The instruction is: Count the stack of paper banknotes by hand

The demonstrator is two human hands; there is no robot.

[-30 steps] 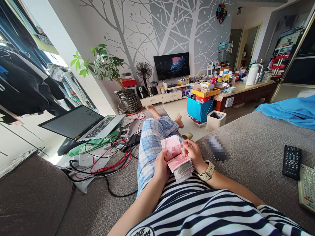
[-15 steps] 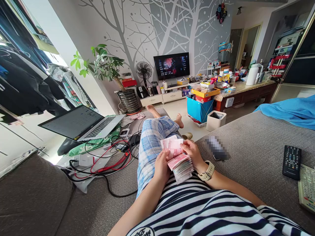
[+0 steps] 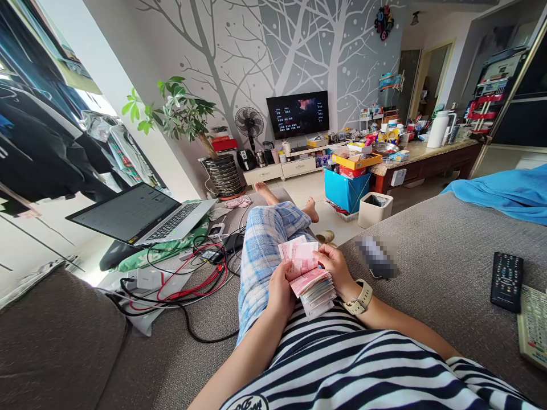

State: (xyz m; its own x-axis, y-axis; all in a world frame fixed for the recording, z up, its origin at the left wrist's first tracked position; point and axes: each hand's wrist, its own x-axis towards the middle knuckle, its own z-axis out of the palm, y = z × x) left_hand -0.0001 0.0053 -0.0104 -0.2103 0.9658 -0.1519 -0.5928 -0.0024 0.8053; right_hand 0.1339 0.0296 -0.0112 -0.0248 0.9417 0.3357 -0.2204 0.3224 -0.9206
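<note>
Over my lap is a thick folded stack of banknotes (image 3: 317, 290), pinkish on top with pale layered edges facing me. My left hand (image 3: 282, 287) is closed on the stack's left side, thumb resting on top. Several pink banknotes (image 3: 301, 254) fan out beyond the stack, between both hands. My right hand (image 3: 335, 265), with a pale watch (image 3: 361, 297) on the wrist, pinches the right edge of these fanned notes. The fingers beneath the stack are hidden. My legs in blue plaid trousers (image 3: 258, 245) stretch out under the notes.
A laptop (image 3: 166, 219) stands open at the left, near tangled red and black cables (image 3: 213, 273). On the grey sofa (image 3: 436, 256) to the right lie a blurred-out dark object (image 3: 376, 259), a black remote (image 3: 506, 282) and a pale remote (image 3: 534, 324). A bin (image 3: 375, 210) stands ahead.
Both hands and the banknotes stay in almost the same place, with only a slight shift of the fanned notes. The picture on the television has changed.
</note>
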